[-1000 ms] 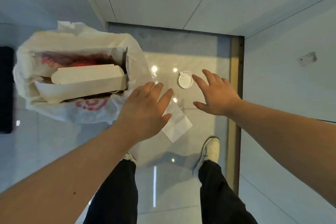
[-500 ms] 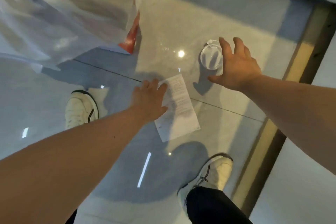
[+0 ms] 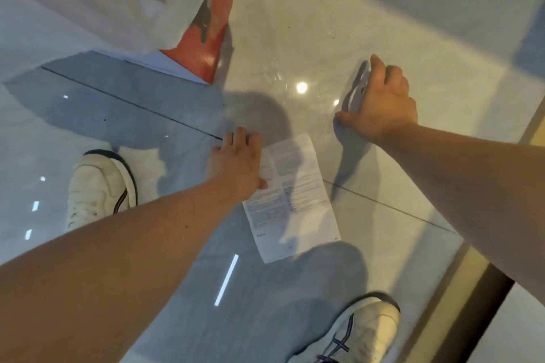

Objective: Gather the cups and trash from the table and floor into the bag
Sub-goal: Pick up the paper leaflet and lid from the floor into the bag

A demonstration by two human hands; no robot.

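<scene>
A printed white paper slip (image 3: 292, 197) lies flat on the glossy floor between my feet. My left hand (image 3: 236, 165) rests on its left edge, fingers curled down on the floor and thumb on the sheet. Farther right, my right hand (image 3: 380, 100) closes over a white plastic cup lid (image 3: 358, 91), which is tilted up on its edge under my fingers, thumb touching the floor. The white plastic bag (image 3: 88, 0) stands at the upper left, with a red carton (image 3: 206, 29) showing at its lower right corner.
My two white sneakers stand on the tiles, one at the left (image 3: 100, 186), one at the bottom right (image 3: 356, 333). A dark and tan door threshold strip (image 3: 460, 289) runs along the right side. Ceiling lights reflect off the floor.
The view has dropped closer to the floor. My right hand came down over the cup lid and tipped it up. My left hand settled on the paper's left edge.
</scene>
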